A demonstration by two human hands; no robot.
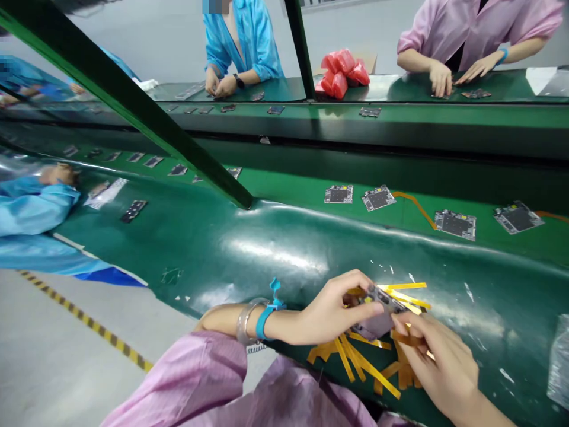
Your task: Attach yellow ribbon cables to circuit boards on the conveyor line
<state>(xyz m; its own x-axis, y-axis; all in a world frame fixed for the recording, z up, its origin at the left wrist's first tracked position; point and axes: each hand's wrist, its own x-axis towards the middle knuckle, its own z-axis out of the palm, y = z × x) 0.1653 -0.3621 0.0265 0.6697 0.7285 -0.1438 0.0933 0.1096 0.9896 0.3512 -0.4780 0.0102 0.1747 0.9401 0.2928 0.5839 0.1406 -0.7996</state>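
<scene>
A circuit board (371, 328) is tilted up off the green bench, gripped between the thumb and fingers of my left hand (333, 311). My right hand (444, 356) is closed at the board's right edge, with a strip of amber tape (406, 339) pinched between thumb and fingertips. Whether this strip touches the board I cannot tell. Several more amber tape strips (367, 370) stick to the bench below and behind both hands. A blue wrist strap (265, 323) and a clear bangle are on my left wrist.
Beyond the bench runs a green conveyor belt (302, 218) carrying several circuit boards (456, 224), some with amber tape trailing. A slanted green post (195, 160) stands left of centre. A co-worker's blue sleeve (35, 204) is at left; others work across. Clear plastic (559, 362) lies at right.
</scene>
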